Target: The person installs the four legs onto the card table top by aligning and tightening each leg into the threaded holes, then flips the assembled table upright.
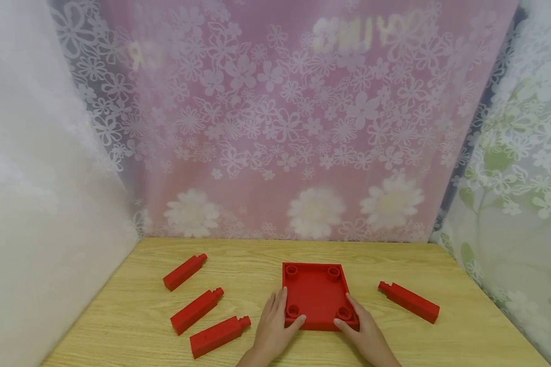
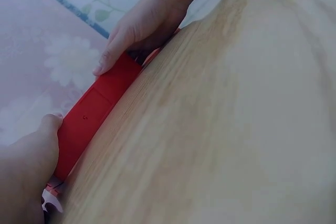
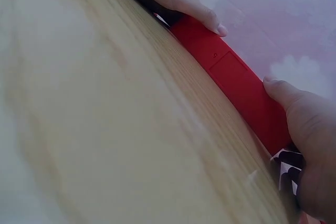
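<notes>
Two Hands on a Red Tray

My left hand (image 1: 272, 326) and right hand (image 1: 365, 329) grip the red tray (image 1: 317, 295) at its near corners, thumbs over the front rim, on the table (image 1: 257, 255) before me. Three red bars lie to my left, the nearest bar (image 1: 220, 337) beside my left hand; a fourth bar (image 1: 410, 303) lies to my right. Good handling here, I judge, calls for an even grip from both sides, the tray flat and square to me, and thumbs clear of the corner sockets, such as the far-right socket (image 1: 333, 273). Too hard a push from one side could skew it.

On the tray's front, a small raised or cut mark (image 3: 214, 55) sits by a rectangular outline; I cannot read it surely. Pale lettering on the flowered curtain (image 1: 280, 127) looks reversed and illegible. I see no brand.
</notes>
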`<state>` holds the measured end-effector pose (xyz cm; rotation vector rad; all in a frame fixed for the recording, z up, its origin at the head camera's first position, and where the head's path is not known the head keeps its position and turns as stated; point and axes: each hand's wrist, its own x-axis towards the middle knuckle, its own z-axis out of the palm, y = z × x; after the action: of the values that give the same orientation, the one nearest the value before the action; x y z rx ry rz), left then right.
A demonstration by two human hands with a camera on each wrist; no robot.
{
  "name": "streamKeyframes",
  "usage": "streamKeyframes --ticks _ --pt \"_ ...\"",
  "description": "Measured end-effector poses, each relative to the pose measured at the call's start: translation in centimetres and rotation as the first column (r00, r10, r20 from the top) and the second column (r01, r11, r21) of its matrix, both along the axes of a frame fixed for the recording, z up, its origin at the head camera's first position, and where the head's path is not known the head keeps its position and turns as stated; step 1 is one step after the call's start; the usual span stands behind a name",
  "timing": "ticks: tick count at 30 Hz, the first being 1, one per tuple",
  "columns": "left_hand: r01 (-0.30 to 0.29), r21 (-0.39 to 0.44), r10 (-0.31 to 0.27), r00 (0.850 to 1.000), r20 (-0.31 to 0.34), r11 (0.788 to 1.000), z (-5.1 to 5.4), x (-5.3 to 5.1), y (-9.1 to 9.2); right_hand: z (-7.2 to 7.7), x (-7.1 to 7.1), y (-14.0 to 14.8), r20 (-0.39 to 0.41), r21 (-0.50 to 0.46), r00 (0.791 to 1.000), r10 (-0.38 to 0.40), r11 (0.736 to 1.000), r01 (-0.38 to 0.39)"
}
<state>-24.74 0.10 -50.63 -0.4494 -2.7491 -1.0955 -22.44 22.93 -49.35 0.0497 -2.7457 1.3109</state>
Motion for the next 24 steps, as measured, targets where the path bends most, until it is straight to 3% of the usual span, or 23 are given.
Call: streamKeyframes --ticks 10,24 --pt "-0.021 -0.009 0.022 0.999 0.044 1.000 -0.1 0.8 -0.6 0.0 0.8 -0.7 -0.002 -0.006 1.000 0.007 1.000 -0.007" --pt "-0.018 -0.011 0.019 0.995 0.093 1.000 0.0 1.8 -1.1 0.4 1.9 -1.3 0.076 -0.010 0.997 -0.035 0.999 0.036"
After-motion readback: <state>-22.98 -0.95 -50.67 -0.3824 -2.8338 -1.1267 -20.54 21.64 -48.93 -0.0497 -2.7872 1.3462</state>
